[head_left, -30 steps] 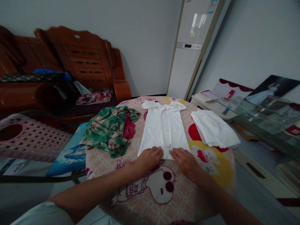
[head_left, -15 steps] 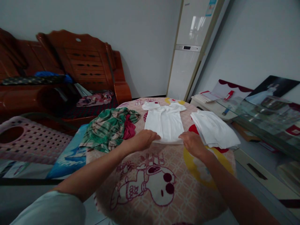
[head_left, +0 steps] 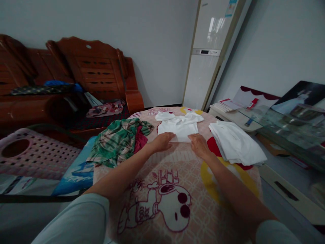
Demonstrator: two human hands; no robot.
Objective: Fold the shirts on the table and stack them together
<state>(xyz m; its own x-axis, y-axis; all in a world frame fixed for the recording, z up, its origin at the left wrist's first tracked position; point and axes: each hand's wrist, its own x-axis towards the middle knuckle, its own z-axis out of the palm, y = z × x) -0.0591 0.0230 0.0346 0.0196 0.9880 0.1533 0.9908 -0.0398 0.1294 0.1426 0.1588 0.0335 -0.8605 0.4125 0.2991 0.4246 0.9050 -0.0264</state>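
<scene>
A white short-sleeved shirt [head_left: 179,128] lies on the round table with its sleeves at the far side and its lower part folded up. My left hand [head_left: 163,141] is closed on the left end of the near folded edge, thumb toward me. At the right end of that edge, my right hand [head_left: 199,144] holds the cloth in the same way. The fingertips partly cover both corners. To the left lies a crumpled green plaid shirt [head_left: 115,140] with a dark pink cloth [head_left: 140,139] beside it. Folded white clothing [head_left: 236,142] rests to the right.
A pink patterned tablecloth [head_left: 203,220] with a cartoon dog covers the table. A pink woven chair [head_left: 38,157] and a blue cushion [head_left: 78,174] stand left, a wooden sofa [head_left: 96,71] behind. The glass shelf [head_left: 279,135] and cabinet [head_left: 284,189] flank the right side.
The shirt's near hem has gone away from me and folded over, so the shirt looks shorter. Both hands have moved slightly forward with it and now lie at the new folded edge.
</scene>
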